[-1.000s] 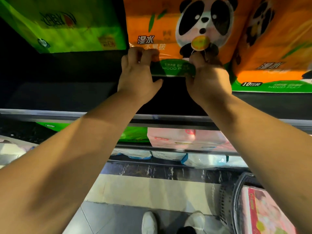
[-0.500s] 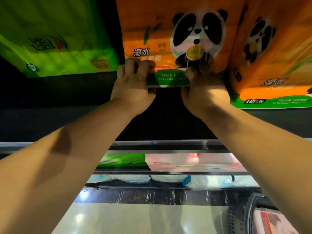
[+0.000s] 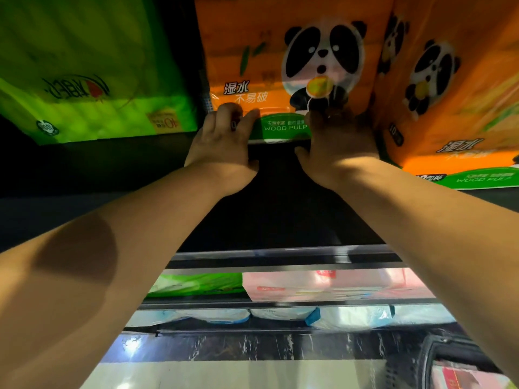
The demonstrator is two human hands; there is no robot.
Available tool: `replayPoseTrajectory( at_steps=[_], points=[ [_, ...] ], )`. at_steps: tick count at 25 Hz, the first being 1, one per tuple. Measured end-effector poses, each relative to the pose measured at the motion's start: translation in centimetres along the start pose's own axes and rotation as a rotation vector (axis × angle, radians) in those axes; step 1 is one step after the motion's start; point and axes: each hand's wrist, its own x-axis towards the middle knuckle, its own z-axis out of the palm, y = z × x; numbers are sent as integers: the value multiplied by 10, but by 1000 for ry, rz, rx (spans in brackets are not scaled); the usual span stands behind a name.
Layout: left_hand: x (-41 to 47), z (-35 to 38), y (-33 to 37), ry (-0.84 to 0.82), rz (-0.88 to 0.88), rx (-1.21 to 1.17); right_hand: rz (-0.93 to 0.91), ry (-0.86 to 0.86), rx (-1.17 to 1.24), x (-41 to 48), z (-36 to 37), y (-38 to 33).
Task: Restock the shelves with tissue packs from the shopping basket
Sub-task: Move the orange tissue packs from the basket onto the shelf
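orange tissue pack (image 3: 280, 51), upright at the back of the upper shelf (image 3: 112, 169): glossy orange wrap, a large panda face with a yellow disc below it, white chinese characters at lower left, and a green band along the bottom reading "wood pulp". left hand (image 3: 222, 141) grips the pack's lower left corner, fingers curled over the front of the band. right hand (image 3: 337, 141) grips the lower right corner, fingers curled up against the panda print, thumb below the bottom edge. the fingertips there are blurred.

edges: the pack's right side touches a second orange panda pack (image 3: 449, 94), which stands nearer the shelf front. on its left, a narrow dark gap separates it from a green pack (image 3: 84, 80). bare dark shelf lies in front of it, reaching to the metal front rail (image 3: 280, 256).

surroundings: on the lower shelves, a green pack (image 3: 196, 284) beside a pink pack (image 3: 323, 284), with white and blue packs (image 3: 280, 315) on the tier beneath. a dark shopping basket (image 3: 449, 357) at lower right holds a pink pack, partly cropped. pale glossy floor (image 3: 224, 374) with a dark marbled strip.
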Motion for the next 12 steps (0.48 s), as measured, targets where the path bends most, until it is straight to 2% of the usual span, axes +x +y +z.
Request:
replayPoseTrajectory(
  at_steps=[4, 8, 12],
  points=[
    [6, 4, -4, -3, 24, -2, 15, -47, 8, 1, 3, -2],
    [17, 9, -6, 29, 41, -16, -5, 29, -47, 2, 8, 0],
    [30, 9, -15, -8, 99, 27, 2, -2, 0, 15, 19, 7]
  ],
)
